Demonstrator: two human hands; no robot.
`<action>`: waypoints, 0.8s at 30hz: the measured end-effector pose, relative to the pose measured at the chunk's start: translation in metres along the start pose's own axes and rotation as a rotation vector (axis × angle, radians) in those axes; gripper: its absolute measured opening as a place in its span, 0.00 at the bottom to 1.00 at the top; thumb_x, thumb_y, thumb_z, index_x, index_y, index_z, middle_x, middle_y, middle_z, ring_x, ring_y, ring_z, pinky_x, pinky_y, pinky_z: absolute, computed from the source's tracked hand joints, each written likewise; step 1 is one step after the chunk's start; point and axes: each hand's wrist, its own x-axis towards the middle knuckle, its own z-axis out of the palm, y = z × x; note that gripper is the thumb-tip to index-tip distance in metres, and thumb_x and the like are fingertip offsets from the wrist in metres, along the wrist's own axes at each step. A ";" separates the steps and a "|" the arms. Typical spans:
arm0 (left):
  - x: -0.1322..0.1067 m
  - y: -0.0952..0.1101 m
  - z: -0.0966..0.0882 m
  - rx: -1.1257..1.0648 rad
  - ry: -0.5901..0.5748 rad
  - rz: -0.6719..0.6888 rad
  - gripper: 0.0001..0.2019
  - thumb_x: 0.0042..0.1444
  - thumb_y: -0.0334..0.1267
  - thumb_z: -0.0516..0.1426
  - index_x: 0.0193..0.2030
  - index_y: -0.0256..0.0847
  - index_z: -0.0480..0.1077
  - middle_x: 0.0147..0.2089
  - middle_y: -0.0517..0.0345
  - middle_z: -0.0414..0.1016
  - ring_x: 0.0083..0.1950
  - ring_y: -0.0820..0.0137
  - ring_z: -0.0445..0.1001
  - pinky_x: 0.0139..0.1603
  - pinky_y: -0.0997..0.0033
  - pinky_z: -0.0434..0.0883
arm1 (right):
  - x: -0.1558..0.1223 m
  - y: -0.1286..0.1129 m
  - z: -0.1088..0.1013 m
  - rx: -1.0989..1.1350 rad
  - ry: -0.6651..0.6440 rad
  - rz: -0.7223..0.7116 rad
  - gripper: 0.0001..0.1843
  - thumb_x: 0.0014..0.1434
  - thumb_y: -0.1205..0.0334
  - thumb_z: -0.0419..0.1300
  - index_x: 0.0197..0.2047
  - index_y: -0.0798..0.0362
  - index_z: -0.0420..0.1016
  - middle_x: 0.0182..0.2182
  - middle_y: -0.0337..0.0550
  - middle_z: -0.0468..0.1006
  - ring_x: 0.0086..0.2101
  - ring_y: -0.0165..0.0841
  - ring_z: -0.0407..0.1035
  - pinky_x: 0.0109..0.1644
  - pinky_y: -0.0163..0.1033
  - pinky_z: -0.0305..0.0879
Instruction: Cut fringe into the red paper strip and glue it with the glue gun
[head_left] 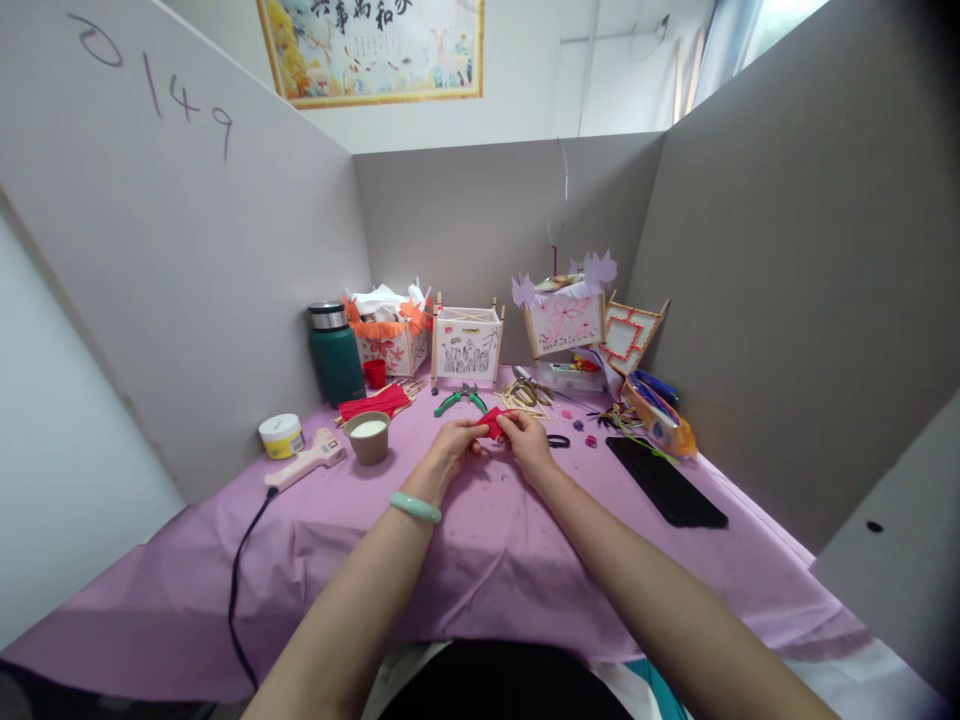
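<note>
Both my hands meet over the middle of the purple tablecloth (487, 540). My left hand (452, 443), with a pale green bangle on the wrist, and my right hand (527, 440) are closed in a pinch on a small red piece of paper or cloth (493, 422) held between them, just above the table. Green-handled pliers (459, 398) lie right behind the hands. A small black ring (558, 441) lies just right of my right hand.
A glue gun (306, 461) with a black cord, a cup of white glue (368, 437), a yellow-labelled tub (281, 436) and a green flask (335, 352) stand at the left. Paper lanterns (466, 343) line the back wall. A black phone (666, 481) lies at the right.
</note>
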 end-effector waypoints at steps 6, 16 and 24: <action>-0.005 0.006 0.003 -0.122 -0.032 -0.018 0.06 0.51 0.21 0.56 0.27 0.32 0.67 0.16 0.61 0.67 0.16 0.76 0.67 0.23 0.76 0.69 | -0.001 0.002 0.001 -0.018 -0.009 0.023 0.15 0.44 0.51 0.63 0.29 0.53 0.67 0.19 0.34 0.70 0.20 0.28 0.64 0.21 0.32 0.54; -0.001 0.002 0.002 -0.136 -0.002 0.030 0.04 0.47 0.23 0.61 0.28 0.30 0.69 0.21 0.56 0.72 0.21 0.75 0.71 0.25 0.77 0.68 | 0.001 0.011 0.003 -0.044 -0.061 0.000 0.16 0.44 0.50 0.63 0.29 0.52 0.66 0.20 0.34 0.71 0.20 0.28 0.64 0.23 0.34 0.59; -0.002 0.003 0.001 0.259 0.084 0.170 0.07 0.47 0.34 0.63 0.29 0.32 0.74 0.15 0.62 0.67 0.15 0.78 0.62 0.17 0.79 0.56 | 0.011 0.009 -0.012 -0.373 0.141 -0.257 0.14 0.54 0.51 0.55 0.36 0.53 0.72 0.34 0.44 0.77 0.34 0.36 0.69 0.41 0.42 0.66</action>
